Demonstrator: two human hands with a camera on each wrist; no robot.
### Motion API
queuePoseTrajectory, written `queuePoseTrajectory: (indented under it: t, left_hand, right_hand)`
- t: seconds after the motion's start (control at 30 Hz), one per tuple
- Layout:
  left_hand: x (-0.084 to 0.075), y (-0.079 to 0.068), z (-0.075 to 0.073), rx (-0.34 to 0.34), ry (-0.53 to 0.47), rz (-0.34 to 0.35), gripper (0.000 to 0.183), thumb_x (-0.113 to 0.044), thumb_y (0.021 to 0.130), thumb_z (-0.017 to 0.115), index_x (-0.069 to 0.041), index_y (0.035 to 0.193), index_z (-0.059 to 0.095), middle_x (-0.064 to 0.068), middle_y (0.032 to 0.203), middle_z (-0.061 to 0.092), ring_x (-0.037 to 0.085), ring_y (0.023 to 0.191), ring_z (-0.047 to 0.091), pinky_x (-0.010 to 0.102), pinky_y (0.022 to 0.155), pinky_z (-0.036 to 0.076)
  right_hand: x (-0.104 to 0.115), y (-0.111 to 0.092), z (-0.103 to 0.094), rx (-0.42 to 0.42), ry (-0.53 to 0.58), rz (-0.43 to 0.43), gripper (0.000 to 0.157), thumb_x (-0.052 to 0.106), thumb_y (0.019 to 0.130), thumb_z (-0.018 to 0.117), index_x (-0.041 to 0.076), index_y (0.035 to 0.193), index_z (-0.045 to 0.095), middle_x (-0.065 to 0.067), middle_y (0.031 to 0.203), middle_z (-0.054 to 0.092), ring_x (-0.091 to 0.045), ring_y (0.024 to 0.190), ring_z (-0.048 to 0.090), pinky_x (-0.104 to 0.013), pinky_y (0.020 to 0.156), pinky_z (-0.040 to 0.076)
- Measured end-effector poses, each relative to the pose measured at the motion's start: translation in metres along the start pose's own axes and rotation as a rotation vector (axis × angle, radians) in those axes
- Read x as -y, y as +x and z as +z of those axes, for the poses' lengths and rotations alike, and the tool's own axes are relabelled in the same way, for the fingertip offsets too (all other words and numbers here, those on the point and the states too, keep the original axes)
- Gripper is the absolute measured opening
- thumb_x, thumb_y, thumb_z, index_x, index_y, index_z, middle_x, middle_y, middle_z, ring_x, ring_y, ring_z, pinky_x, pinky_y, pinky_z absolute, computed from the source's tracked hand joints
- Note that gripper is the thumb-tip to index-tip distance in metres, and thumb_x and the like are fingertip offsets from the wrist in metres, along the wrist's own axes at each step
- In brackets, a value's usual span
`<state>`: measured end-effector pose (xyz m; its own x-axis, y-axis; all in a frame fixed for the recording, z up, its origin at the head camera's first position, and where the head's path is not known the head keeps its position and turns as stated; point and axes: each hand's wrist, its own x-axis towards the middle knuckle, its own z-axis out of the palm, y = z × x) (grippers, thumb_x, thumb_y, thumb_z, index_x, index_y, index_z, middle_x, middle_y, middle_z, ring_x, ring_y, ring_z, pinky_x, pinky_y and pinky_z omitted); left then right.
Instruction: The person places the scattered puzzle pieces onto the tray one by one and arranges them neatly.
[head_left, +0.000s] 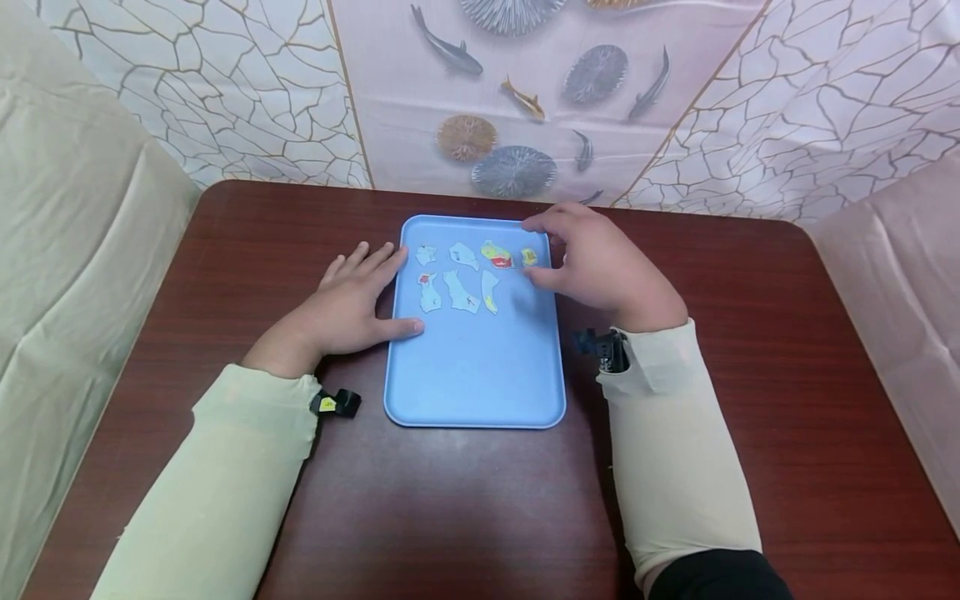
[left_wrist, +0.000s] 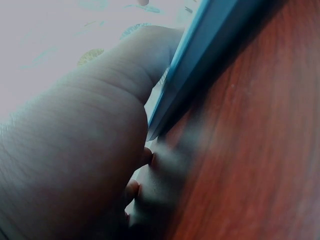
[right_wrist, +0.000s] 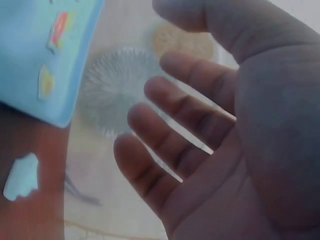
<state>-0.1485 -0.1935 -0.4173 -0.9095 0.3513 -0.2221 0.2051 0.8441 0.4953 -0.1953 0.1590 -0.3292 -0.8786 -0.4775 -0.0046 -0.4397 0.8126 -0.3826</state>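
Note:
A light blue tray [head_left: 472,367] lies on the table and carries two rows of irregular, flat printed pieces. The top row includes a yellow-and-red piece [head_left: 497,254] and a small yellow piece [head_left: 529,257]; pale blue ones, such as the wide piece [head_left: 461,292], make up most of the rest. My left hand [head_left: 341,312] rests spread at the tray's left edge, its thumb over the rim. Over the upper right corner hovers my right hand [head_left: 600,267], thumb and fingers apart, holding nothing. Beside the tray on that side, a pale loose piece [right_wrist: 22,177] shows in the right wrist view.
The dark red-brown wooden table [head_left: 750,375] reaches to a patterned cloth [head_left: 517,100] hung along its far edge. Plain pale cloth [head_left: 67,250] hangs at the left and right. A black wrist mount [head_left: 341,404] sits on the left sleeve, another [head_left: 611,350] on the right.

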Motion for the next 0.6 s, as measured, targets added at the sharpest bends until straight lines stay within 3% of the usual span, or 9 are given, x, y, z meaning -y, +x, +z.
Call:
queuePoseTrajectory:
  t: [0.2,0.33,0.43,0.6]
  left_hand:
    - [0.002,0.000,0.001,0.001,-0.001,0.004,0.118,-0.076,0.096,0.074,-0.025,0.183,0.012,0.011,0.191,0.011,0.041,0.178,-0.006,0.069,0.140,-0.005]
    - [0.003,0.000,0.001,0.003,0.001,0.006,0.118,-0.077,0.096,0.073,-0.025,0.183,0.012,0.011,0.191,0.010,0.041,0.178,-0.006,0.069,0.140,-0.005]
    - [0.003,0.000,0.001,0.002,0.002,0.006,0.119,-0.077,0.096,0.073,-0.025,0.183,0.012,0.010,0.191,0.010,0.041,0.178,-0.006,0.069,0.140,-0.005]
    - [0.004,0.001,0.001,-0.003,-0.001,0.011,0.119,-0.078,0.096,0.073,-0.025,0.183,0.012,0.010,0.191,0.011,0.041,0.178,-0.005,0.070,0.140,-0.004]
  right_hand:
    - [-0.012,-0.004,-0.009,-0.032,-0.002,0.071,0.056,0.033,0.101,0.082,0.012,0.152,0.070,-0.011,0.152,0.066,-0.034,0.122,0.067,-0.054,0.105,0.057]
    - [-0.021,-0.006,-0.012,-0.041,-0.001,0.131,0.055,0.031,0.101,0.081,0.011,0.151,0.070,-0.014,0.141,0.068,-0.033,0.116,0.066,-0.053,0.102,0.055]
    - [-0.027,-0.007,-0.012,-0.028,0.010,0.177,0.055,0.027,0.101,0.079,0.008,0.152,0.068,-0.017,0.134,0.067,-0.034,0.115,0.065,-0.054,0.103,0.055]
    - [-0.039,-0.003,-0.009,0.031,0.040,0.291,0.061,0.029,0.101,0.077,0.004,0.155,0.064,-0.023,0.144,0.070,-0.041,0.130,0.067,-0.062,0.115,0.052]
